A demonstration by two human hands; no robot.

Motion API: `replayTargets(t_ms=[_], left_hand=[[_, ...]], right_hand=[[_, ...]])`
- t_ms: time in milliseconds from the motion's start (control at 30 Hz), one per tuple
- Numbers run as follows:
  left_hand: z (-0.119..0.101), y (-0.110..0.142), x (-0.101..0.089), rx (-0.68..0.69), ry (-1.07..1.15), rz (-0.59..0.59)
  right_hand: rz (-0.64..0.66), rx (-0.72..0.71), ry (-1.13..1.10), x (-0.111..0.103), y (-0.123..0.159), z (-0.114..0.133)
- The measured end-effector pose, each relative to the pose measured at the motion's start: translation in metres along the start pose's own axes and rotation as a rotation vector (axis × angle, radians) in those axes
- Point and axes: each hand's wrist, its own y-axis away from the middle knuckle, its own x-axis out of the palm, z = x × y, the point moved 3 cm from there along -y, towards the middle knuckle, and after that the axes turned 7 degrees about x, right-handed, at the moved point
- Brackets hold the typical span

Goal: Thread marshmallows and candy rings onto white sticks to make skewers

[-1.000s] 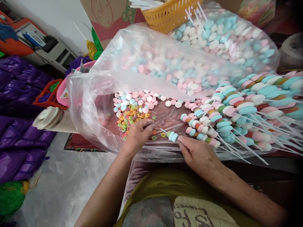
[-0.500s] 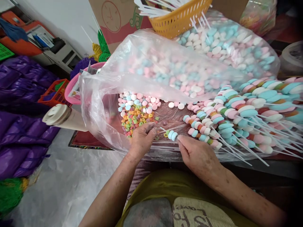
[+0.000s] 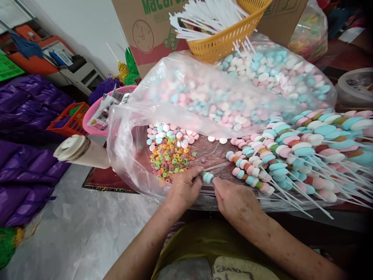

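1. Gripping the white stick of a short candy skewer (image 3: 208, 177), the right hand (image 3: 237, 200) is closed, with thumb and forefinger just beside the threaded pieces. Position: right of the ring-candy pile (image 3: 169, 155) and on its near side.
2. Left hand (image 3: 185, 188): at the near right edge of the ring-candy pile, thumb and forefinger drawn into a narrow pinch at the skewer's other end. Cannot tell what, if anything, lies between them.
3. Candy skewer: between the two hands, right of the ring-candy pile; pale blue pieces and a green one visible.
4. Loose marshmallow-like discs (image 3: 171, 134), pink, white and blue: touching the far side of the ring-candy pile.
5. Loaded skewers (image 3: 279, 163): heaped well to the right of the ring-candy pile, bare sticks pointing toward the wearer.
6. Clear plastic bag (image 3: 131, 112): its rumpled film stands left of and beyond the ring-candy pile; many discs show through farther back.
7. Lidded cup (image 3: 83, 149): left of the ring-candy pile, tilted. Pink basket (image 3: 90, 120): left of it and farther back.
8. Yellow basket (image 3: 224, 46) of white sticks (image 3: 206, 17): well beyond the ring-candy pile, before a printed cardboard box (image 3: 157, 35).
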Motion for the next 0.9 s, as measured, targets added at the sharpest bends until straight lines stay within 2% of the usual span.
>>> replayTargets(t_ms=[67,133,233,300,400,467,533,600,700,800,900], left_hand=[[-0.005,-0.001,-0.002,0.02,-0.082,-0.006],[-0.006,-0.011,-0.014,-0.008,-0.179,-0.004],[-0.002,-0.041,-0.044,-0.163,-0.472,-0.059],[0.002,-0.065,-0.055,-0.165,-0.615,-0.041],[0.016,-0.086,-0.052,-0.183,-0.627,0.048],[0.027,-0.083,-0.045,-0.127,-0.522,0.09],[0.037,-0.069,-0.043,-0.045,-0.306,0.025],[0.041,-0.048,-0.047,0.001,-0.071,-0.119],[0.033,-0.022,-0.052,0.028,0.162,-0.322],[0.012,-0.013,-0.047,0.017,0.344,-0.437],[-0.002,-0.013,-0.037,-0.077,0.594,-0.429]], right_hand=[[-0.012,-0.003,-0.06,0.001,-0.009,0.001],[-0.032,-0.03,-0.171,-0.004,-0.026,0.003],[-0.101,-0.005,-0.347,-0.021,-0.067,0.009],[-0.132,0.041,-0.344,-0.029,-0.099,0.016],[-0.114,0.06,-0.311,-0.028,-0.14,0.027],[-0.082,0.066,-0.306,-0.02,-0.153,0.03],[-0.076,0.065,-0.321,-0.014,-0.152,0.027],[-0.094,0.064,-0.362,-0.013,-0.138,0.021],[-0.084,0.047,-0.475,-0.02,-0.104,0.013],[-0.021,-0.016,-0.856,-0.029,-0.072,0.014],[-0.013,-0.032,-1.222,-0.03,-0.052,0.021]])
